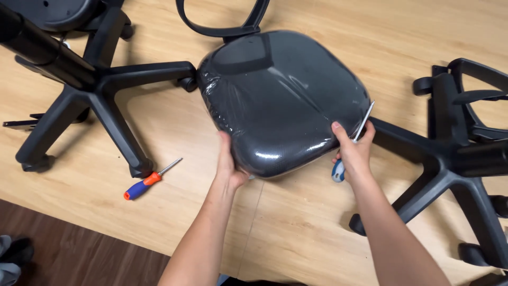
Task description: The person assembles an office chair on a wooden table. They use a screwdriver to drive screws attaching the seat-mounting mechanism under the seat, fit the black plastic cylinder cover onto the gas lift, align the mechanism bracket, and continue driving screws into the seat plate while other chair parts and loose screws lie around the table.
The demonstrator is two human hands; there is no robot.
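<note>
Gripping the near rim of a black seat cushion (280, 100) wrapped in clear plastic film, both hands work at the middle of a light wooden worktop (296, 228). The left hand (228, 164) curls round the cushion's near-left corner, thumb on top and fingers tucked underneath. The right hand (353, 152) clasps the near-right corner, thumb pressed on the upper face, while the same hand also pinches a screwdriver (352, 143) with a blue and white handle, its metal shaft pointing up along the cushion's right side. The cushion lies tilted, its far end toward a curved black armrest loop (219, 24). A five-legged black chair base (100, 85) lies near the worktop's left edge, another chair base (450, 159) near the right edge. A second, blue and orange screwdriver (151, 180) lies loose by the left base, well apart from both hands.
</note>
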